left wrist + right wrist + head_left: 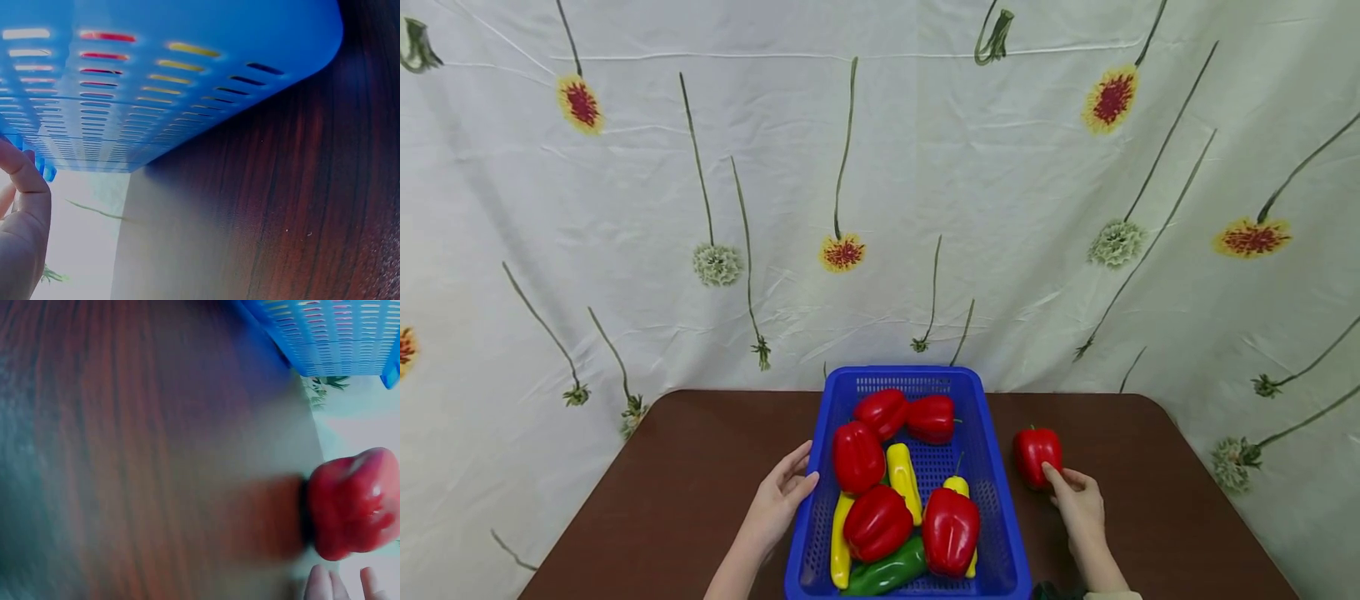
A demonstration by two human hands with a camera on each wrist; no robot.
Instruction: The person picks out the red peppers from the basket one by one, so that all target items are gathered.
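A blue plastic basket [1006, 508] stands in the middle of the table. My left hand [777, 498] grips its left rim, and a bent finger [28, 172] shows at that rim in the left wrist view. On the table right of the basket sits a red bell pepper [1034, 454]. My right hand [1081, 502] is at its near right side, fingers extended. In the right wrist view the fingertips [319, 582] lie just short of this bell pepper [353, 506]. Inside the basket are several red bell peppers [877, 523], yellow peppers [903, 482] and a green pepper [889, 568].
The dark brown wooden table [700, 492] extends to both sides of the basket. Behind it hangs a pale cloth [880, 167] printed with flowers. A dark object [1047, 591] shows at the bottom edge by the right wrist.
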